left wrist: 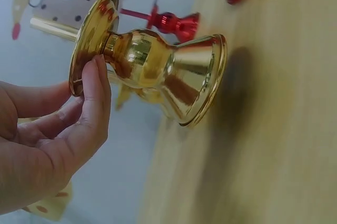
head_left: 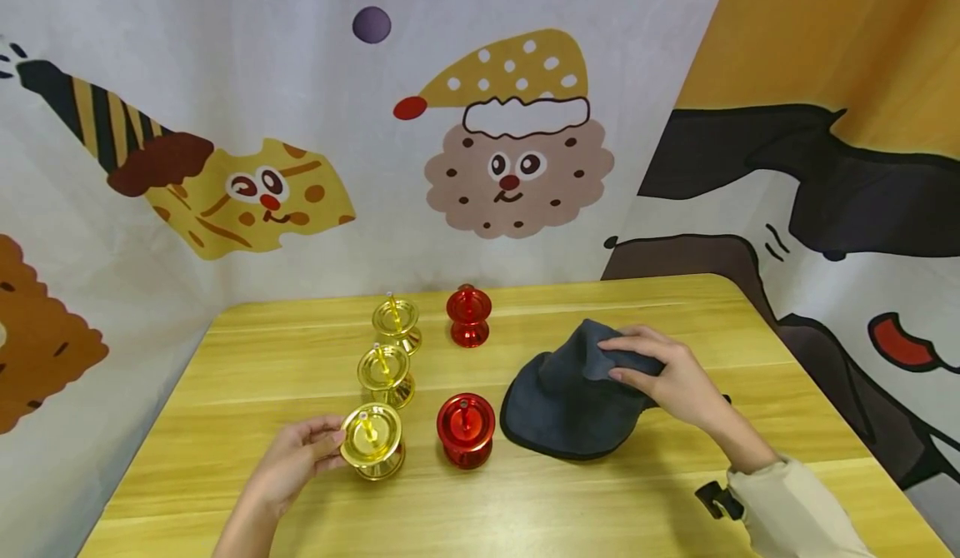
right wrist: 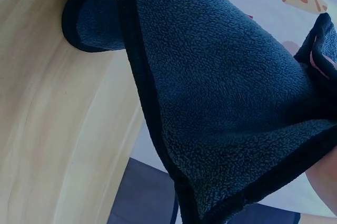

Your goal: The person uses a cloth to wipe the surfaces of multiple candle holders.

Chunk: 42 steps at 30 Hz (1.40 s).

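Note:
My left hand pinches the rim of the nearest gold candle holder from its left side. In the left wrist view, thumb and fingers grip the dish edge of this gold candle holder, and its flared base is close over the tabletop beside a dark shadow. On the right, my right hand holds a dark blue-grey cloth bunched at the top. The cloth drapes downward with black edging in the right wrist view, hiding most of the fingers there.
Two more gold candle holders, a middle one and a far one, form a line behind the held one. Between them and the cloth stand a near red candle holder and a far red one. A printed curtain hangs behind the wooden table.

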Available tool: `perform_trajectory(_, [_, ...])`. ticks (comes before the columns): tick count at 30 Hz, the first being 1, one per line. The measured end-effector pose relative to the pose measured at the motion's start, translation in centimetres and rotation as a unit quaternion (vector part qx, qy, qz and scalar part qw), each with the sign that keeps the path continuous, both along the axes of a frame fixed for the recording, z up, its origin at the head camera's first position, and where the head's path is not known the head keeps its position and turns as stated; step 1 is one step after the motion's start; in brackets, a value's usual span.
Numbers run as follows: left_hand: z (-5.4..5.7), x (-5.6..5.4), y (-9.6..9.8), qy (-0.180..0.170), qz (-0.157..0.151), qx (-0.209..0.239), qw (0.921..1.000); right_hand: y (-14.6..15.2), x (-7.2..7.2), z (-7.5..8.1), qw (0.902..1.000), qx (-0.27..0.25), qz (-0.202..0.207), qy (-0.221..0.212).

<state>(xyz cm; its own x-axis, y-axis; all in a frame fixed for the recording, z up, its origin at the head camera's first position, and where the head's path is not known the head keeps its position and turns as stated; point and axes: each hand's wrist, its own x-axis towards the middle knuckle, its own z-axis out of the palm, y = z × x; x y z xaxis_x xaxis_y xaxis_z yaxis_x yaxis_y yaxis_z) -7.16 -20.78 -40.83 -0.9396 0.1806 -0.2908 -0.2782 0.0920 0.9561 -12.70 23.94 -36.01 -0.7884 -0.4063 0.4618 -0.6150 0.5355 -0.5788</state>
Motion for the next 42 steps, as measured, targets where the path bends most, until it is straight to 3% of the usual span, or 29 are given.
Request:
perform_trajectory(9, [-1.8, 0.3, -0.5, -0.004, -0.022, 0.015, 0.9996, 0.1, 0.0, -0.2, 0.9999, 0.004, -0.002, -0.013])
perform_trajectory(14, [-1.9, 0.3, -0.7, -0.007, -0.038, 0.017, 0.9991, 0.1, 0.0, -0.5, 0.9999, 0.008, 0.002, -0.013])
perform_trajectory(18, [-1.5, -0.1, -1.0, -0.014, -0.038, -0.017, 0.999, 0.2, 0.0, -0.6, 0.9998, 0.007, 0.004, -0.017])
perform_trajectory(22, [-0.8, -1.5, -1.6, -0.011, -0.032, -0.039, 0.9986, 0.3, 0.1, -0.7, 0.9996, 0.008, 0.004, -0.028])
perform_trajectory(28, [-0.3, -4.5, -2.4, 0.01, -0.039, -0.028, 0.9988, 0.4, 0.0, -0.9, 0.9992, 0.008, 0.011, -0.038])
perform_trajectory(35, [-1.0, -6.9, -2.1, -0.013, -0.058, -0.02, 0.9981, 0.4, 0.0, -1.3, 0.9988, 0.014, 0.018, -0.043])
perform_trajectory(42, [-1.7, -8.1, -1.2, -0.043, -0.045, 0.022, 0.9978, 0.2, 0.2, -1.4, 0.9982, 0.023, 0.006, -0.055])
